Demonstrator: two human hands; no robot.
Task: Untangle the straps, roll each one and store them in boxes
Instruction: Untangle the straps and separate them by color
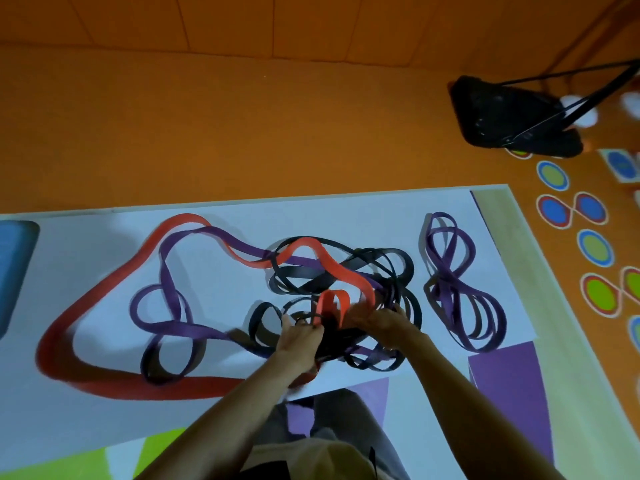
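Both hands worked at the near middle of the counter (498, 216), over a white sheet (86, 420) covering most of it. Left hand (299, 336) had fingers curled into the knot, grasping a bunch of the black straps (346, 268). Right hand (381, 318) was just beside it, fingers pushed into the same knot next to a short upright loop of the red strap (104, 289); blurred, so cannot tell if it was clenched on a strand or just pressing. The red strap ran in a big open loop out to the left side of the sheet, back along the near edge and up over the black pile. A purple strap (166, 271) lay inside that red loop in several curls, crossing the red one at the far side and running into the black pile. The black straps sat heaped in overlapping rings at centre, tangled with red and purple, in the way of both. A separate purple bundle (450, 282) lay apart on the right of the sheet, folded in a figure-eight, touching nothing else. A blue box (14, 271) was cut off at the left edge, well apart from the knot. Off the counter, on the orange floor (242, 116), were a black bag (512, 116) with a stand leg across it at far right, and coloured circle markings (554, 174).
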